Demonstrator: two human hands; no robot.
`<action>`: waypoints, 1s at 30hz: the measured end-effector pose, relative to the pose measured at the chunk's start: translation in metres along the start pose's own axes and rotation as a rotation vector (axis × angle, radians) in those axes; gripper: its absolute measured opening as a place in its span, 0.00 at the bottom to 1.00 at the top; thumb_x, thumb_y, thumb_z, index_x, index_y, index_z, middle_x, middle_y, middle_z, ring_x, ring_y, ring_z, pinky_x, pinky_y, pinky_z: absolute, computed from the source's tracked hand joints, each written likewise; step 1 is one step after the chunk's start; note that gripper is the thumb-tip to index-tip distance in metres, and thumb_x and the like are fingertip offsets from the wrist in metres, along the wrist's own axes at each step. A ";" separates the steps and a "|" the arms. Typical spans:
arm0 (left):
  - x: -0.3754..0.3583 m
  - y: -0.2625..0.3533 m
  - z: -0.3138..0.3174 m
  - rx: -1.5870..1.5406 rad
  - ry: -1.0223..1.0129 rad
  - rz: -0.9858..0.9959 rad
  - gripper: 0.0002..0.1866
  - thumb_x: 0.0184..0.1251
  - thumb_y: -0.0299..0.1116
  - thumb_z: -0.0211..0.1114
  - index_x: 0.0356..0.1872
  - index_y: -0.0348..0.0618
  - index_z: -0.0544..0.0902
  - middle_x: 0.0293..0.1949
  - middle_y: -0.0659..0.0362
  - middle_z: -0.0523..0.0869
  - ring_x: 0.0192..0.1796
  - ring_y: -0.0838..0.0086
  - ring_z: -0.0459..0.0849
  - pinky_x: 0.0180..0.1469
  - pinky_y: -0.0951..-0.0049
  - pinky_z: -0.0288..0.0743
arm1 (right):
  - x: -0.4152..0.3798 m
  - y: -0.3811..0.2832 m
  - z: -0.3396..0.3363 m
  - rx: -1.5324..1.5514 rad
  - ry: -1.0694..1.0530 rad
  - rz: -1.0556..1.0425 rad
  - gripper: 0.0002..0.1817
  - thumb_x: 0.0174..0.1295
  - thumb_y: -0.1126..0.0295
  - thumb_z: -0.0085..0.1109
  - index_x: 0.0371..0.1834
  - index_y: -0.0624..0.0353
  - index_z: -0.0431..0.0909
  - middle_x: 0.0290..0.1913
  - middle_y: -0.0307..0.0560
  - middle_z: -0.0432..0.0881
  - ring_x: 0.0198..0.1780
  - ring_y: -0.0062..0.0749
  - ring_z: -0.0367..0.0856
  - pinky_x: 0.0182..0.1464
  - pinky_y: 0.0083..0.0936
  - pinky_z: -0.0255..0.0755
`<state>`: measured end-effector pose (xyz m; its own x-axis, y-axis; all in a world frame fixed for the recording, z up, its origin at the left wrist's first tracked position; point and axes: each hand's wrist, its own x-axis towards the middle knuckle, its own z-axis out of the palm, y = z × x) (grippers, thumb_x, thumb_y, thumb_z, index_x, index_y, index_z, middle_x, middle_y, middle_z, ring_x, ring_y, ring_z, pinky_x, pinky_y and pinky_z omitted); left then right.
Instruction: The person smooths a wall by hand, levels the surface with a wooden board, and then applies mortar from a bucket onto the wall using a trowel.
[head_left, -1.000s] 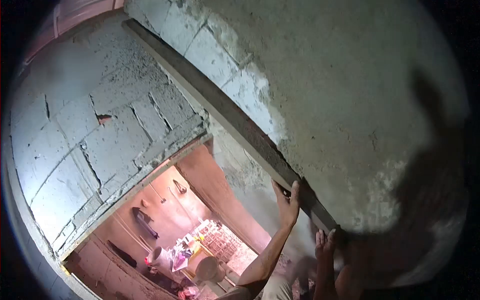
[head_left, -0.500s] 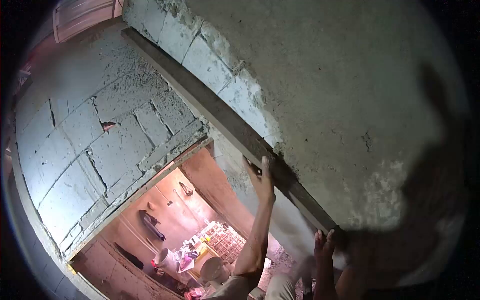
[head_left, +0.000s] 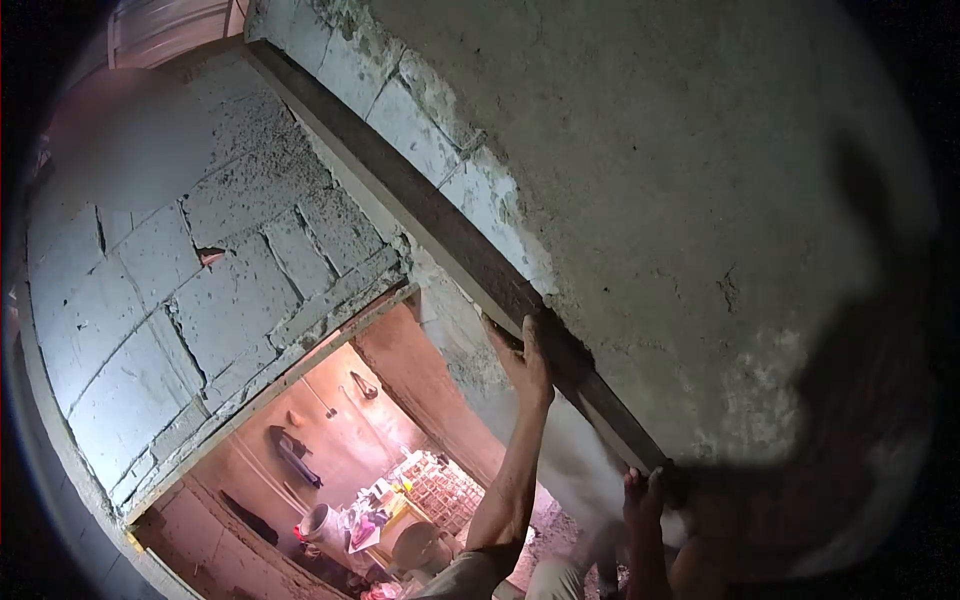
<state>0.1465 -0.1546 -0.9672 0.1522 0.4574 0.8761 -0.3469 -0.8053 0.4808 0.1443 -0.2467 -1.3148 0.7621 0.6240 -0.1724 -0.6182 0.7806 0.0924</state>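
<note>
A long, straight wooden-looking board (head_left: 390, 190) lies against the wall corner, slanting across my view from upper left to lower right. My left hand (head_left: 525, 365) grips it below its middle, thumb and fingers on either side of its near edge. Near the board's lower end, my right hand (head_left: 645, 490) has its fingers curled around the edge; part of this hand is in shadow. Behind the board runs a grey plastered wall (head_left: 680, 220), with bare pale blocks (head_left: 415, 125) along its rough plaster edge.
A block wall (head_left: 130, 320) with open joints stands left, above a doorway lintel (head_left: 270, 400). Through the doorway are a bucket (head_left: 322, 525), a round container (head_left: 420, 548) and things hanging on a pinkish wall. A blurred patch covers the upper left. My shadow falls at right.
The board has tilted slightly, showing more of its dark broad face, and its upper end has shifted up a little in view. Both hands keep their places on it.
</note>
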 end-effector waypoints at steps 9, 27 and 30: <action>-0.012 0.017 -0.003 -0.040 -0.060 -0.079 0.46 0.75 0.40 0.62 0.80 0.36 0.40 0.78 0.46 0.53 0.76 0.60 0.60 0.74 0.63 0.61 | 0.022 0.014 -0.032 -0.015 -0.148 -0.028 0.22 0.69 0.51 0.62 0.56 0.54 0.75 0.47 0.44 0.81 0.46 0.31 0.80 0.52 0.28 0.80; -0.037 -0.009 -0.004 0.029 -0.051 -0.275 0.58 0.69 0.63 0.60 0.78 0.29 0.37 0.80 0.39 0.39 0.81 0.57 0.47 0.80 0.62 0.43 | -0.003 0.011 0.003 -0.041 0.097 0.010 0.26 0.69 0.51 0.61 0.63 0.54 0.69 0.55 0.43 0.77 0.59 0.38 0.80 0.62 0.34 0.78; -0.035 -0.025 -0.010 0.020 -0.093 -0.264 0.60 0.65 0.56 0.69 0.78 0.32 0.36 0.79 0.40 0.43 0.78 0.57 0.54 0.78 0.61 0.49 | -0.003 0.007 -0.002 -0.024 0.011 0.023 0.27 0.69 0.53 0.63 0.63 0.55 0.69 0.56 0.45 0.77 0.60 0.39 0.79 0.61 0.33 0.78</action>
<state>0.1406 -0.1468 -1.0096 0.3192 0.6166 0.7197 -0.2660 -0.6706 0.6925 0.1374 -0.2438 -1.3154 0.7456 0.6413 -0.1813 -0.6401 0.7648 0.0730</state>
